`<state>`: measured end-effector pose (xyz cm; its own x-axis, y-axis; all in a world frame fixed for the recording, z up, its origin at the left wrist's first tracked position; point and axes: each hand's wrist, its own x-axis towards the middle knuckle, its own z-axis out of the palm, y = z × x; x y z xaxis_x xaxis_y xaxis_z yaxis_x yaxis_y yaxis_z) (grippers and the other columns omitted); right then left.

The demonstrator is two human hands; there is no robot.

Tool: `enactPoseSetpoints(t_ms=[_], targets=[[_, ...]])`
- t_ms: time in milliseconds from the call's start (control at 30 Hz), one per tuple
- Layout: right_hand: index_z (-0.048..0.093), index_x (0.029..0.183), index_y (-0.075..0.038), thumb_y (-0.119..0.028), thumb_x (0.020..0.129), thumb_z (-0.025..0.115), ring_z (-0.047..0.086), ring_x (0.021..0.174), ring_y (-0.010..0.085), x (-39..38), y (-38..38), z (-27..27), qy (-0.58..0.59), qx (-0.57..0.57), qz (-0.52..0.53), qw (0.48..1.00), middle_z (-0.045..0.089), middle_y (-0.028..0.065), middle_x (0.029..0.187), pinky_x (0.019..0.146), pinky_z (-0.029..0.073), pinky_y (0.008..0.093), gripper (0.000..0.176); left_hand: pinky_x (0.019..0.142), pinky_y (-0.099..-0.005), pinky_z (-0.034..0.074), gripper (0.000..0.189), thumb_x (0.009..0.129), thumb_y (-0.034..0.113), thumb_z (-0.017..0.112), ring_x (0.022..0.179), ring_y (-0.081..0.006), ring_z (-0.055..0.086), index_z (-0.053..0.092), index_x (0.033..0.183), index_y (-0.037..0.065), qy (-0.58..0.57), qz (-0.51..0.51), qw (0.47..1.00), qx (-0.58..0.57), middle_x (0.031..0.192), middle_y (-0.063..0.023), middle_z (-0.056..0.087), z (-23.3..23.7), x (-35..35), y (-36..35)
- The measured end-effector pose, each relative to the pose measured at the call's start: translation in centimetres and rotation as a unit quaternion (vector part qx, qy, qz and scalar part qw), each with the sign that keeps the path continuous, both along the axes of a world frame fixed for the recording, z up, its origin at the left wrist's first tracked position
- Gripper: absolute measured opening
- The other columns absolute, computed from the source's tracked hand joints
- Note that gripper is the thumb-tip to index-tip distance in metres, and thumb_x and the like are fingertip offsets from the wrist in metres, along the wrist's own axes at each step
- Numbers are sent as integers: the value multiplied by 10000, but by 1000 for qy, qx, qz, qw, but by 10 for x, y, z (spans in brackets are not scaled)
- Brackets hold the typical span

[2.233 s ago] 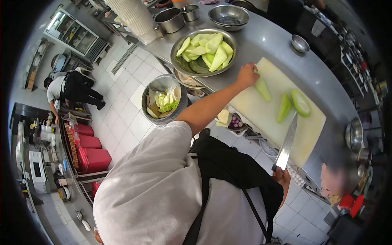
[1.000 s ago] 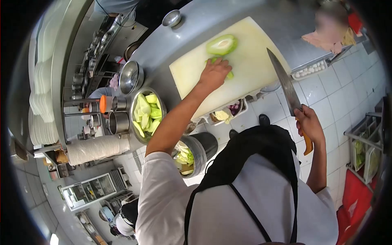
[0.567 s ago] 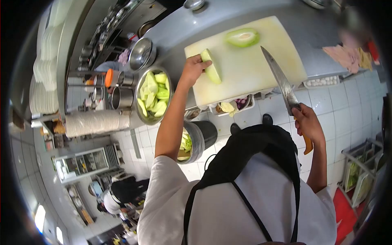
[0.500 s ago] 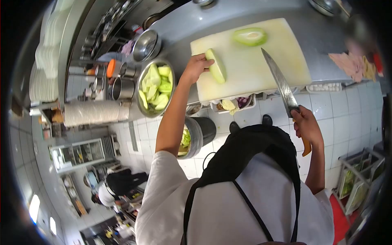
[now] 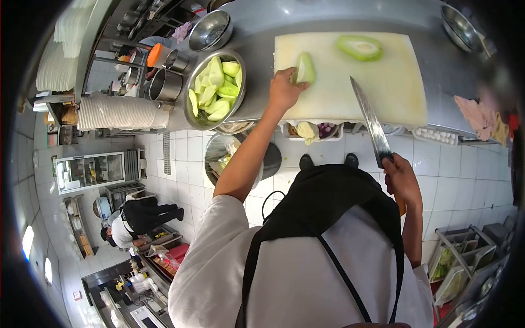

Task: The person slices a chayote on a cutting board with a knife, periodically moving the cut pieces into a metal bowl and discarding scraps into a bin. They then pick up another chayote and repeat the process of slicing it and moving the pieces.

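Item, one left hand (image 5: pixel 285 90), thumb and fingers pinching the near end of a pale green slice (image 5: pixel 306 68) at the left side of a cutting board (image 5: pixel 361 104); whether the slice bears on the board or is slightly lifted, I cannot tell from here. Item, one right hand (image 5: pixel 402 177), closed about the handle of a long knife (image 5: pixel 373 123), the blade reaching over the board's near edge, tip towards the middle; resting or hovering, uncertain. Item, one cut green piece (image 5: pixel 360 48), lying loose at the far side of the board, no hand on it. Item, one metal bowl (image 5: pixel 203 119) of similar pieces (image 5: pixel 219 82), left of the board by the counter's near edge. Hazards, in my judgement: a moist slice might slide out of so light a pinch; the loose piece, unsteadied, could skid if the blade knocked it; the bared blade would threaten the left fingers should the hands cross carelessly; a slackened right grip, out beyond the counter, could let the knife fall towards the shoes (image 5: pixel 351 160); and a slice tossed short of the heaped bowl might roll off to the floor (image 5: pixel 322 194).
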<state>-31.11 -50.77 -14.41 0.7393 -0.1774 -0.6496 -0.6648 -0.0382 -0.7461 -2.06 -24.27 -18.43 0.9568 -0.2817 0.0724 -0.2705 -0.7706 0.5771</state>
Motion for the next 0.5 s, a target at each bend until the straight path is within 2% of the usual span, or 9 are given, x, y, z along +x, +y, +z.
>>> enactPoseSetpoints(t_ms=[100,167,267,367,500], targets=[[524,891,-66,-265,1050,530,418,452,103,0,1,2,4,-7,-4,1000,442,-2,609,434,398,292,254,950,-396,539,532,766,182,843,1089,-325,684,700,1261,47,7,-47,999,-15,1235,-180,694,-2,4,4],[547,896,-40,-284,1047,536,483,490,126,3,1,10,17,-3,-2,1000,484,21,627,452,415,309,287,954,-397,538,449,776,137,815,1079,-329,689,729,1210,61,-16,-85,996,-3,1229,-158,701,2,9,6],[559,905,-34,-313,1046,535,513,490,144,10,1,17,22,17,5,1000,515,39,635,457,425,319,313,1056,-429,453,406,779,96,764,1166,-383,611,735,1182,68,-19,-98,995,-10,1217,-167,689,3,12,4],[561,931,-43,-337,1044,537,500,458,148,22,-1,15,34,51,4,998,523,47,630,447,418,320,316,1001,-409,502,363,808,119,772,1074,-347,681,744,1166,69,-52,-95,994,23,1207,-157,708,10,10,-3],[560,982,-58,-366,1031,564,494,414,149,37,-7,-4,11,152,1,988,536,52,623,398,425,306,312,1034,-412,466,352,811,141,773,1050,-338,684,750,1157,77,-48,-92,994,47,1200,-152,711,9,14,-6]])
